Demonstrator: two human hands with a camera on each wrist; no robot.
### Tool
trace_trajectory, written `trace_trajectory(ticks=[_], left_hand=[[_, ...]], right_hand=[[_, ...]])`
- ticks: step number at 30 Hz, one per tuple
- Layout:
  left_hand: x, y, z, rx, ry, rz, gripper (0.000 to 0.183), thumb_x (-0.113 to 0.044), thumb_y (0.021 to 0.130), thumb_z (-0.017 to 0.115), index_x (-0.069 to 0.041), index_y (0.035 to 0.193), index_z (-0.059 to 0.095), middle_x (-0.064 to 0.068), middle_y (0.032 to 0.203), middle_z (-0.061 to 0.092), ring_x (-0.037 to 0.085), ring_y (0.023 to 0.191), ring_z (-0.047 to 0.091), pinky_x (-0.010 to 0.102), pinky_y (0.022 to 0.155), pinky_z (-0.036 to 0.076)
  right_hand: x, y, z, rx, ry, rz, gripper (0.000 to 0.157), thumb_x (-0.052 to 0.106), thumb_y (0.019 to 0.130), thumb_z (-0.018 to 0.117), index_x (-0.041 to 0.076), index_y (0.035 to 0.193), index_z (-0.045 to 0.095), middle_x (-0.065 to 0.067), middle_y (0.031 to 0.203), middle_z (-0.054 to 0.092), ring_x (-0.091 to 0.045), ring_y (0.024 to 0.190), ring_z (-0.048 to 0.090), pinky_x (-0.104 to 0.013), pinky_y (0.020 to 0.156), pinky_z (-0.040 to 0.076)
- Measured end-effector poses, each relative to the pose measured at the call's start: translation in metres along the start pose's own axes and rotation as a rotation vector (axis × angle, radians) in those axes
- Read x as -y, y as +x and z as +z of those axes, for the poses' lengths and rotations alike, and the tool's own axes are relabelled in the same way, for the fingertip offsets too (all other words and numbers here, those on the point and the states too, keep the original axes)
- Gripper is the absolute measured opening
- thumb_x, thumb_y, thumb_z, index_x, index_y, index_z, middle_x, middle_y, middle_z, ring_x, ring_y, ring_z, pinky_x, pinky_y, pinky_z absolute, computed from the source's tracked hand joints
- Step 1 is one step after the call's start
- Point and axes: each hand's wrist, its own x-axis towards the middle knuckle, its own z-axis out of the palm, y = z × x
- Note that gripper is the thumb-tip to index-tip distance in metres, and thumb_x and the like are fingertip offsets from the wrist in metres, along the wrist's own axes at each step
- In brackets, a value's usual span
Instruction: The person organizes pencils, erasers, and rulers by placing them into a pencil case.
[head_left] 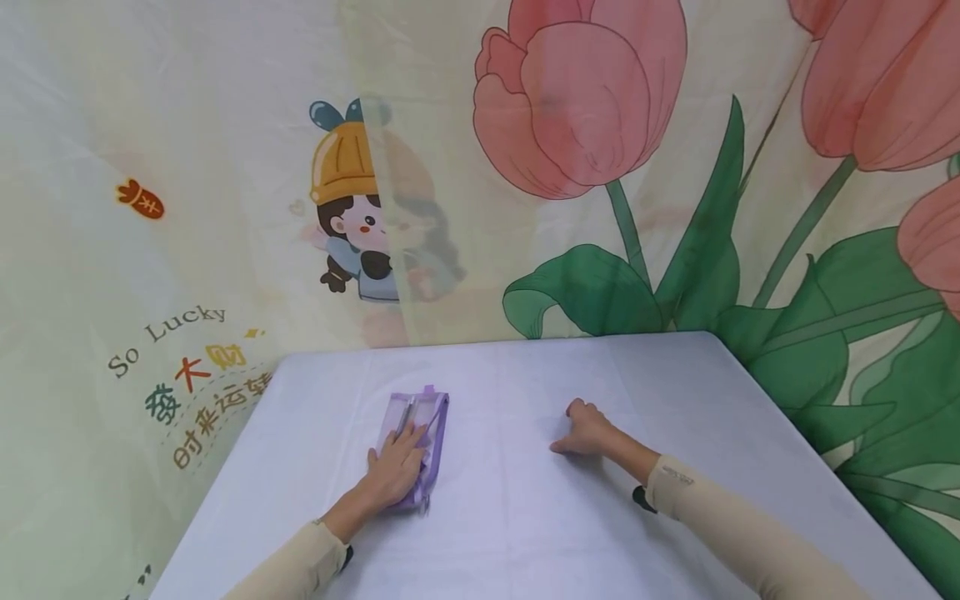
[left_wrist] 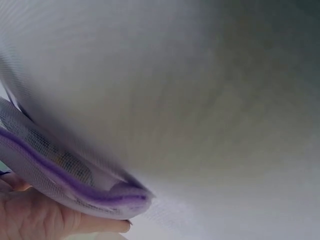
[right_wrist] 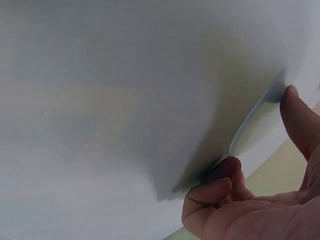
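My left hand rests on a purple-edged mesh pencil case, its fingers spread and nearly straight over it. A silvery pen shows through the mesh ahead of the fingertips. In the left wrist view the case's purple zip edge runs beside the thumb. Farther right, my right hand is low over the white cloth, thumb and curled fingers apart. Between them the right wrist view shows a thin, pale, clear-looking flat piece with a bluish edge; its kind I cannot tell.
A white cloth covers the table. Behind it hangs a curtain printed with tulips and a cartoon figure. A zip pull hangs at the near end of the case.
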Motion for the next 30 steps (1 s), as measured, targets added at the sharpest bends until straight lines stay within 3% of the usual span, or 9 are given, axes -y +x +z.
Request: trace_trajectory(ticks=[8,16,22,26,30], left_hand=[[-0.001,0.004,-0.005,-0.004,0.007,0.004,0.053,-0.023,0.107,0.034,-0.008,0.158,0.040,0.021,0.168,0.025,0.055,0.154,0.014,0.083,0.114,-0.001],[-0.002,0.003,-0.006,-0.009,-0.016,0.004,0.053,-0.022,0.107,0.034,-0.008,0.158,0.040,0.023,0.167,0.025,0.056,0.153,0.015,0.083,0.113,-0.001],[-0.002,0.000,-0.003,-0.005,-0.030,0.021,0.054,-0.022,0.106,0.033,-0.007,0.157,0.041,0.023,0.167,0.026,0.057,0.152,0.016,0.084,0.112,0.000],[-0.002,-0.001,-0.002,0.000,-0.038,0.024,0.054,-0.022,0.106,0.033,-0.007,0.157,0.041,0.024,0.167,0.027,0.057,0.152,0.016,0.085,0.112,0.000],[-0.001,-0.001,-0.001,-0.009,-0.037,0.018,0.054,-0.022,0.106,0.032,-0.008,0.157,0.042,0.023,0.167,0.028,0.057,0.152,0.017,0.085,0.112,0.000]], right_hand=[[0.010,0.010,-0.014,0.055,-0.030,-0.025,0.062,0.028,0.077,0.091,-0.006,0.119,0.062,-0.017,0.110,0.063,-0.028,0.100,0.060,-0.047,0.094,0.054],[0.007,0.015,-0.015,0.072,0.015,-0.048,0.066,0.028,0.074,0.094,0.002,0.118,0.053,-0.011,0.105,0.064,-0.023,0.093,0.058,-0.040,0.086,0.054],[0.011,0.012,-0.015,0.053,-0.003,-0.172,0.059,0.027,0.077,0.093,0.005,0.115,0.054,-0.006,0.090,0.060,-0.019,0.080,0.053,-0.033,0.071,0.048],[0.020,0.013,-0.012,-0.022,0.110,-0.280,0.041,0.017,0.089,0.082,0.003,0.120,0.059,-0.003,0.079,0.059,-0.016,0.069,0.052,-0.028,0.060,0.045],[0.043,0.016,0.002,-0.073,0.343,-0.246,0.033,0.015,0.097,0.072,0.002,0.126,0.061,-0.003,0.075,0.063,-0.013,0.059,0.058,-0.025,0.053,0.049]])
